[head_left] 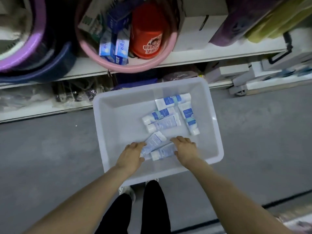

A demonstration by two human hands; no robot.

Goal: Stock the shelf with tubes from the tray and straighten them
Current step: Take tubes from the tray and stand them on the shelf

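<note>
Tubes (156, 146): two lie between both hands, long axes slanting up-right, caps toward left hand.
Left hand (132, 155): curled round upper tube (152, 141).
Right hand (185, 149): grips lower tube (163, 152).
Tray (118, 119): four tubes beyond fingertips.

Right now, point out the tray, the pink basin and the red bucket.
tray (217, 141), head view, right rim.
pink basin (143, 65), head view, front rim.
red bucket (146, 31), head view, side wall above the print.

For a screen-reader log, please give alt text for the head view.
Both hands, left and right, grip white-and-blue tubes inside a translucent white plastic tray on grey floor. Five more tubes lie behind, below white shelves.
</note>
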